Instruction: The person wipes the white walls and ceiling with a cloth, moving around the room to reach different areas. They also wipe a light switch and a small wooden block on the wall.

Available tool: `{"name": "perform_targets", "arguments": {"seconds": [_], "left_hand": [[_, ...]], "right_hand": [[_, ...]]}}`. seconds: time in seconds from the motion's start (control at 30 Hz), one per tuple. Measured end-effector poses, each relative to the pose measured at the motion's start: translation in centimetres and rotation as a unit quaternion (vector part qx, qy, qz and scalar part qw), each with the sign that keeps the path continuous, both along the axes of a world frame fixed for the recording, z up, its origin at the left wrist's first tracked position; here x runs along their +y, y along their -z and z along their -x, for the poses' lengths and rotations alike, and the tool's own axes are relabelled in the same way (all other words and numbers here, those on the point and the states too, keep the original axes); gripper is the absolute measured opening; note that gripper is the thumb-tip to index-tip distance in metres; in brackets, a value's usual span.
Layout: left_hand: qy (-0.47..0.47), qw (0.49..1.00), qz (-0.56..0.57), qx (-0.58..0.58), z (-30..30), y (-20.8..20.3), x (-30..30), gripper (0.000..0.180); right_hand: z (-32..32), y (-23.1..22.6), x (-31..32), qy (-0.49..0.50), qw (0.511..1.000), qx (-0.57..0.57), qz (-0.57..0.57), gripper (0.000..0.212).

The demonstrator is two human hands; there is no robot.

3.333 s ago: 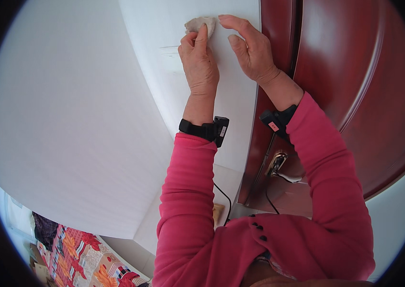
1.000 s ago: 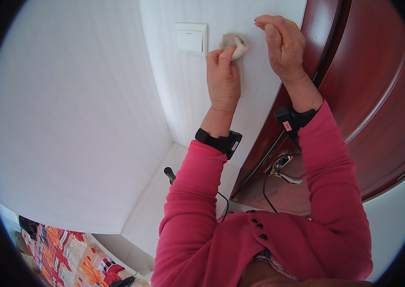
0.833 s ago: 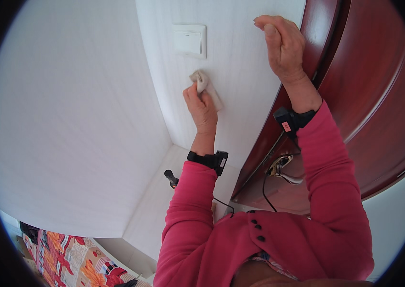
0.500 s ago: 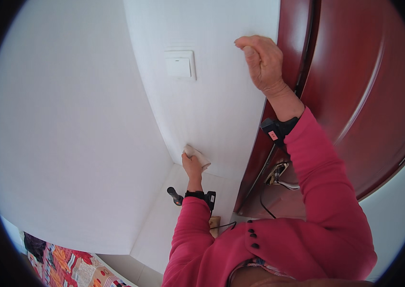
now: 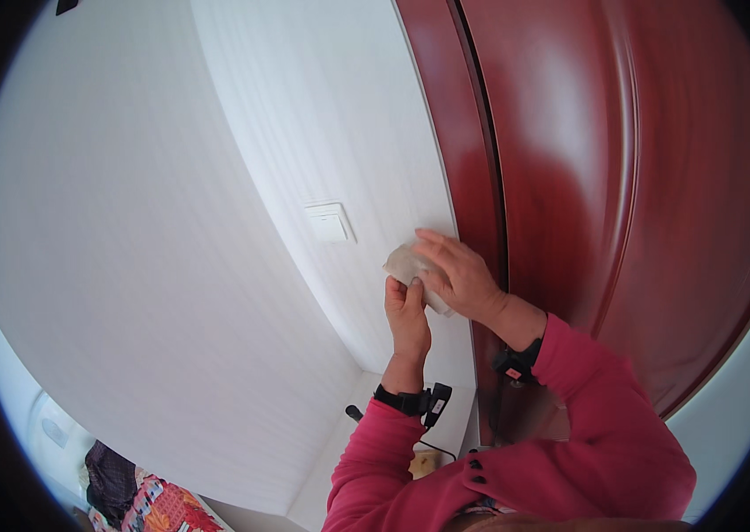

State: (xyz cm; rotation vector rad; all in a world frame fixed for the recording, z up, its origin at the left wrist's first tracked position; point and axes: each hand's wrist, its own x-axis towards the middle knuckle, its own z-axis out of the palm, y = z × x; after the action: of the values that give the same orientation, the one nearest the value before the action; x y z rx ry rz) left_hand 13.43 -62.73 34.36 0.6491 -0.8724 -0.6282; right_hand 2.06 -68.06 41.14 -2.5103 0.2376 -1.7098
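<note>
A pale, crumpled cloth (image 5: pixel 405 261) is up against the white wall, between a light switch and the red door frame. My left hand (image 5: pixel 408 319) grips its lower left part, thumb pressed on it. Over its right side lies my right hand (image 5: pixel 468 282), fingers stretched out and slightly apart, touching the cloth. Part of the cloth is hidden under the right hand. Each wrist wears a black strap with a small device, below pink sleeves.
The white light switch (image 5: pixel 331 223) is on the wall left of my hands. A red door (image 5: pixel 561 177) stands at the right. A wide white panel (image 5: pixel 153 266) fills the left. Patterned fabric (image 5: pixel 167 505) lies at the lower left, and a black cable (image 5: pixel 439 449) hangs near my left forearm.
My left hand has risen with the cloth from low on the wall. My right hand has come down from the upper wall onto the cloth. The view has shifted too.
</note>
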Motion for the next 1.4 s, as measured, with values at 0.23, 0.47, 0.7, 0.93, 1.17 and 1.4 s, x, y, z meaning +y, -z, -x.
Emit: {"name": "perform_targets", "arguments": {"seconds": [0.23, 0.47, 0.7, 0.93, 1.17, 1.4], "left_hand": [[0.026, 0.999, -0.005, 0.029, -0.7, 1.4, 2.4, 0.034], [-0.036, 0.996, -0.059, -0.061, -2.0, 2.0, 9.8, 0.024], [-0.045, 0.986, -0.161, -0.022, -2.6, 6.5, 23.0, 0.016], [-0.16, 0.958, -0.205, 0.124, -5.3, 13.8, 28.0, 0.012], [-0.167, 0.956, -0.191, 0.148, -3.7, 14.2, 31.3, 0.011], [-0.115, 0.967, -0.179, 0.141, -2.9, 15.6, 29.1, 0.01]], "right_hand": [[-0.3, 3.0, 0.0, -0.149, 0.942, 0.105, -0.28, 0.045], [0.1, -1.1, 2.3, -0.078, 0.983, 0.055, -0.154, 0.03], [1.1, -21.9, 1.7, 0.122, 0.952, -0.095, 0.265, 0.037], [-4.6, -32.4, -4.7, 0.316, 0.873, -0.124, 0.351, 0.014], [0.1, -32.2, -1.2, 0.265, 0.873, -0.059, 0.405, 0.015], [0.0, -26.3, 0.0, 0.316, 0.879, -0.029, 0.355, 0.014]]}}
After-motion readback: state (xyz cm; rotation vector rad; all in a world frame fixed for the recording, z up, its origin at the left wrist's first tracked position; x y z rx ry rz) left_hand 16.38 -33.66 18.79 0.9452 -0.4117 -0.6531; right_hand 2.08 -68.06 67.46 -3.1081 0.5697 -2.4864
